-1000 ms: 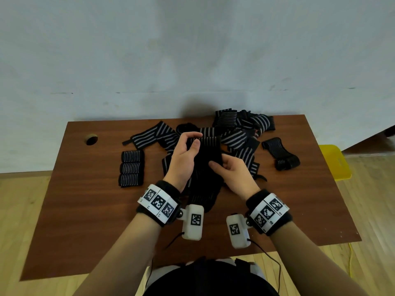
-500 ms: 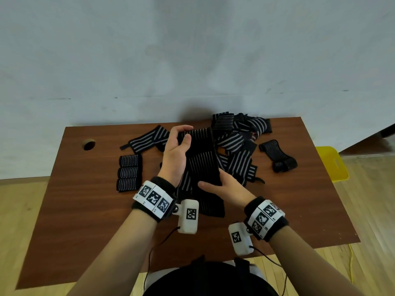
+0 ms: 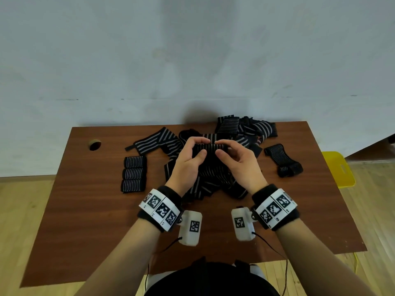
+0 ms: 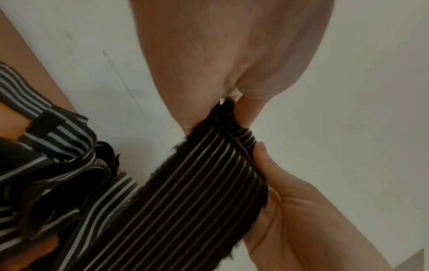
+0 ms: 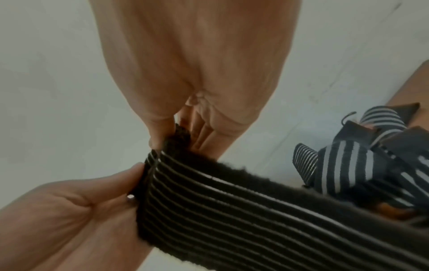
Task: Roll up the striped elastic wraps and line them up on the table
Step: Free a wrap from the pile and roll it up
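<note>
Both hands are kept busy on one wrap [image 3: 210, 148], which is held up above the middle of the worktop [image 3: 85, 210]. Going left to right: three finished rolls [image 3: 134, 174] are already lined up in a neat column on the left side, each touching the next. Just right of those, the left hand [image 3: 188, 163] is clamped on the wrap's left edge, thumb underneath and fingers curled over the top. Its right edge is pinched the same way by the right hand [image 3: 239, 163], so neither hand is free.

What the next move seems to depend on: the folded top end is held crosswise between the two hands, while the wrap's long axis runs away from that fold, down toward the person, with the loose tail draped onto the pile [image 3: 239, 142] below. So the rolling would probably be done by turning the fold over and feeding the tail up; only the first turn looks started. Both hands are equally close, one on each edge.

Count-wise: three rolled, one in hand, one flat wrap [image 3: 152, 141] spread out at the back left, and one bunched wrap [image 3: 282, 160] off on its own at the right. The heap in the middle can't be counted, too tangled.
</note>
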A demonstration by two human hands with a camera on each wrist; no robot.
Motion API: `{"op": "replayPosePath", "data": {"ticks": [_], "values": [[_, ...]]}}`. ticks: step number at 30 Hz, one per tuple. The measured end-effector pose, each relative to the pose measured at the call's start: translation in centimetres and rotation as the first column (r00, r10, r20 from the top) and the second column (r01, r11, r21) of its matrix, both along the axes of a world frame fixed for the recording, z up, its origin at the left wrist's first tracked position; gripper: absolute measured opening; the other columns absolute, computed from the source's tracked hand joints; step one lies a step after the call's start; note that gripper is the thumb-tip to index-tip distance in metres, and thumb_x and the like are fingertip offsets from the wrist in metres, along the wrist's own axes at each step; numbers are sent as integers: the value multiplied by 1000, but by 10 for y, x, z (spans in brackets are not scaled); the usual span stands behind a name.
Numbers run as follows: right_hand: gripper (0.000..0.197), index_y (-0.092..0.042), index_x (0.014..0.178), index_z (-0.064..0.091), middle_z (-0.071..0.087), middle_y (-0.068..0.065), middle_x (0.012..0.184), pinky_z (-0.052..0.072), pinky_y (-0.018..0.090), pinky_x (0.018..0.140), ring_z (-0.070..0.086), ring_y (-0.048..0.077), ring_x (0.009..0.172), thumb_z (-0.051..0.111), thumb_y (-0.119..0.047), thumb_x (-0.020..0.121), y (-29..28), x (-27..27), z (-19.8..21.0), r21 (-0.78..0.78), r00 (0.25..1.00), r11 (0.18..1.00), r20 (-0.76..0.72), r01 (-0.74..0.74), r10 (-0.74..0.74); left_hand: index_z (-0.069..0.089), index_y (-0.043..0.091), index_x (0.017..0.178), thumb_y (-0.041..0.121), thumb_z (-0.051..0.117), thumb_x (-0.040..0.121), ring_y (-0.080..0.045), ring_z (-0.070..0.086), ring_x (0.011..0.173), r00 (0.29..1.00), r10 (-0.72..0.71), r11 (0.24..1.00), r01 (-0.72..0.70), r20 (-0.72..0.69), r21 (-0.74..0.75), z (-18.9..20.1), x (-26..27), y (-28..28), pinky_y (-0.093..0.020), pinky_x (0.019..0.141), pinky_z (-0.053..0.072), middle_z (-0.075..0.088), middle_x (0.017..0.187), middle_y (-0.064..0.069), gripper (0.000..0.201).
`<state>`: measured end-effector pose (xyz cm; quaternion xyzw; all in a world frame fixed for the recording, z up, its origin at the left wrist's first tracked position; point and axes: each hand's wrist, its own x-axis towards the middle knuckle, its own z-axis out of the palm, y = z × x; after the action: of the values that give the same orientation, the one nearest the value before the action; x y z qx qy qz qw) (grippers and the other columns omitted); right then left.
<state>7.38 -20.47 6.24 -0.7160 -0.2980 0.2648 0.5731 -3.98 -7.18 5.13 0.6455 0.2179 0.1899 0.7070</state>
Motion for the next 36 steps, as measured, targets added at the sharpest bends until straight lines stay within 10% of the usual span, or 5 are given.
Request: {"op": "replayPosePath", "data": {"ticks": [5,14,20,30,36], "values": [[24,-14,122,68,76,-6,95,58,23,81,73,9,96,63,-8,100,3,-4,-3,63,997,997,-77,33,-28,67,13,121,30,57,102,-30,68,113,996,-14,959,-10,-83,-283,3,-8,7,-43,100,54,70,118,-14,27],[32,-13,125,69,75,6,116,60,35,91,71,18,111,70,-6,95,2,-2,-4,33,986,999,-168,8,-2,65,13,120,20,52,106,-36,67,114,995,-2,963,-25,-102,-269,-11,-8,12,-56,103,52,69,121,-21,21],[33,-16,126,69,76,9,115,61,50,91,73,24,109,63,-35,100,4,-3,-2,-28,917,999,-396,40,-48,66,20,121,9,54,104,-21,67,114,996,-65,997,63,-53,-53,-6,-7,11,-37,95,58,69,120,-9,24],[25,-1,121,69,75,-17,77,50,11,63,69,-4,75,67,-1,96,2,-2,-10,31,986,1000,-169,-2,7,72,19,108,61,59,91,-27,69,113,975,-80,969,27,-209,-247,-2,-2,10,-50,105,51,72,116,-13,47],[37,-19,128,70,76,-5,113,55,19,81,70,5,107,73,-9,93,3,-7,-11,-17,974,1000,-225,-13,8,66,18,115,24,55,106,-31,67,114,986,-41,979,8,-159,-206,-15,-7,12,-56,105,51,68,121,-17,16]]}}
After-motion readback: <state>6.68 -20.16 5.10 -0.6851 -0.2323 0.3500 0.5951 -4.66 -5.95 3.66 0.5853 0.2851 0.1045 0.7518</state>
